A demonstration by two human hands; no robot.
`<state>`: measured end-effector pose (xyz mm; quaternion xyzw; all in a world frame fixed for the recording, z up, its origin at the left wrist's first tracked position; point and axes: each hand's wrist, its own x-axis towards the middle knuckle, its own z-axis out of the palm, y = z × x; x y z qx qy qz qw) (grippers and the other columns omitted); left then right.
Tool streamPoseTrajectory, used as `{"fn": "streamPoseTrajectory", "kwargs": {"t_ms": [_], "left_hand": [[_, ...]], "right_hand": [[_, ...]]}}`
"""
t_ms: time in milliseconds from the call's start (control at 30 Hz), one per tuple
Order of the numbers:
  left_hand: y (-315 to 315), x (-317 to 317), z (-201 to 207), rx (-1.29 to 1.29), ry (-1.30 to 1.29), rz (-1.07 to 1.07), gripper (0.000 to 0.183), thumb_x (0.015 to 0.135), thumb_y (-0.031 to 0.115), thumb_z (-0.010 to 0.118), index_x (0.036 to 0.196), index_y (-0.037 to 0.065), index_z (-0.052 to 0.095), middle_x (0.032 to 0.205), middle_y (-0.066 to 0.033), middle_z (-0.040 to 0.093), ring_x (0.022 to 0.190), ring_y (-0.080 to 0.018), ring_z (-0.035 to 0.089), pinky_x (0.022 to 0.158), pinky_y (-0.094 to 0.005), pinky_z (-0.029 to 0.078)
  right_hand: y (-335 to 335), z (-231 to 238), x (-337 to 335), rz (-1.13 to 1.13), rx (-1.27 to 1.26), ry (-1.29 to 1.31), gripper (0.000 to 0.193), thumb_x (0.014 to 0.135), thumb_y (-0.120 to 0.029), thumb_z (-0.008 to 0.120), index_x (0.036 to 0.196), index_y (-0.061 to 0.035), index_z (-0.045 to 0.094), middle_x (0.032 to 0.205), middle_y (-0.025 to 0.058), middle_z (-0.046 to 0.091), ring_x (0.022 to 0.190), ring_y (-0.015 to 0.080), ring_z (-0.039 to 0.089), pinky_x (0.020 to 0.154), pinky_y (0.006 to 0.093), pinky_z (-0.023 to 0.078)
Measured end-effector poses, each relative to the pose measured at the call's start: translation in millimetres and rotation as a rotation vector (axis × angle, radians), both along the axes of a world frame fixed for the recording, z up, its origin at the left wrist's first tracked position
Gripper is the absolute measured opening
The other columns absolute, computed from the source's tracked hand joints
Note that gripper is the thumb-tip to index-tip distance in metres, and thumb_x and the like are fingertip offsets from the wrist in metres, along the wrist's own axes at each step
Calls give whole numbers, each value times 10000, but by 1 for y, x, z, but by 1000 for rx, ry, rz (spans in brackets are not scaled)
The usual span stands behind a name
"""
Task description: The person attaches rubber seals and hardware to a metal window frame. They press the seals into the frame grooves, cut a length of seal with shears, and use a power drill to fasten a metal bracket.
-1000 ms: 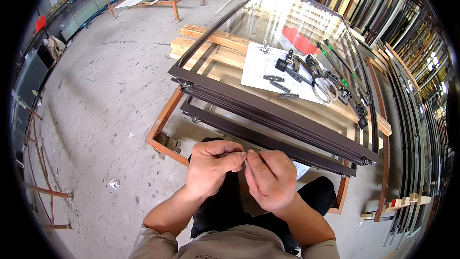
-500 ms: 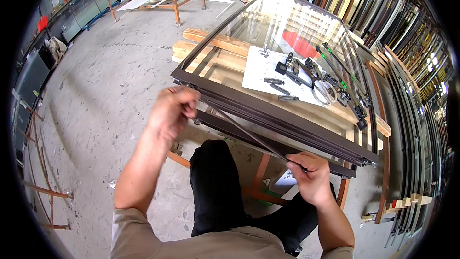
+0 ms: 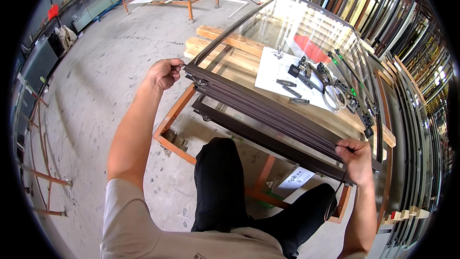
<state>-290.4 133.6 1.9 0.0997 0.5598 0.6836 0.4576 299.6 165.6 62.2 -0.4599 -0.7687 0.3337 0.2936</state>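
Left grip (image 3: pixel 166 73), right grip (image 3: pixel 355 157): pinching dark strip (image 3: pixel 340 185) | at brown frame (image 3: pixel 258 107) | white label (image 3: pixel 298 178) below, dark print

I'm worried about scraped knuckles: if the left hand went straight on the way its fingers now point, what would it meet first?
Most likely the near left corner of the brown frame, just beyond the fingers of the left hand; depth is unclear, so they may be touching it.

Thin dark strip (image 3: pixel 341 182), stretched along front edge of brown glazed frame (image 3: pixel 268 112), right end dangling; frame lying flat
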Motion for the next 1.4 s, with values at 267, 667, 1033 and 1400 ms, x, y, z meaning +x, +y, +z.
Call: {"fn": "streamPoseTrajectory", "kwargs": {"t_ms": [267,667,1033,1400], "left_hand": [[0,-6,1,-68,168,-73,78,832,-9,694,771,21,655,681,-31,573,568,-98,472,470,-223,372],[-2,-8,20,-175,441,-218,73,796,-13,722,747,7,673,659,-29,573,545,-95,468,465,-238,389],[0,-3,21,-184,503,-277,97,816,38,758,750,7,694,641,-36,583,556,-107,488,478,-244,404],[1,-5,30,-214,710,-360,86,800,36,755,808,-28,698,664,-50,598,555,-125,534,506,-272,480]], "right_hand": [[26,28,-11,44,177,-134,88,853,65,692,939,84,690,814,105,674,741,139,604,705,263,481],[26,33,-18,30,274,-153,41,862,65,684,898,59,666,775,37,590,721,113,531,670,245,421],[36,9,-9,40,270,-202,40,905,28,668,907,54,638,817,20,563,756,89,487,682,237,393],[41,3,-10,45,267,-210,31,914,27,658,914,45,633,817,7,544,755,84,463,691,228,382]]}}
